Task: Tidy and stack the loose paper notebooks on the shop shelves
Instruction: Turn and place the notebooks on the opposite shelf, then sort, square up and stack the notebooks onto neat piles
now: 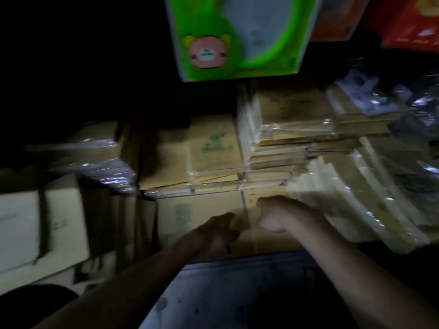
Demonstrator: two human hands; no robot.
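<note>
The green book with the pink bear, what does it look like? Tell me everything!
The green book hangs at the top of the view, above the brown notebook stacks. Its cover is bright green and looks glossy, with a pale grey-white shape in the middle and a pink bear face with yellow ears at the lower left. It sits tilted, its top cut off by the picture's edge. It is blurred, and neither of the hands touches it.

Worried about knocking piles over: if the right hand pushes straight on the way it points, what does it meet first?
Probably the wrapped brown notebook stack just beyond the right hand; blur and dim light leave the depth uncertain.
</note>
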